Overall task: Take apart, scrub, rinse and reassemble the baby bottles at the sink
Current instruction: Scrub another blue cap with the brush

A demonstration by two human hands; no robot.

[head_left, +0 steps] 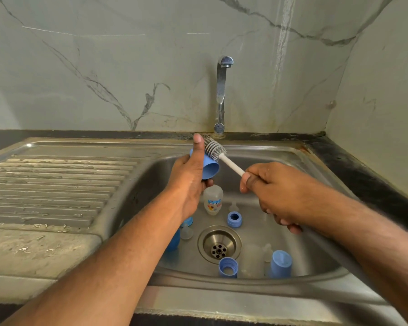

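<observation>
Gripping 1 blue cap (209, 166), left hand (187, 182); right hand (276, 187) grips 1 brush (216, 150).

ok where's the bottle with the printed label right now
In the head view the labelled bottle lies in the sink basin, just below the left hand, behind the drain.

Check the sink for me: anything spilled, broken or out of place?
Nothing broken or spilled. Bottle parts lie loose in the sink basin, as expected mid-wash. The bottle lies on its side. Rust-coloured staining at the sink's back right corner.
</observation>
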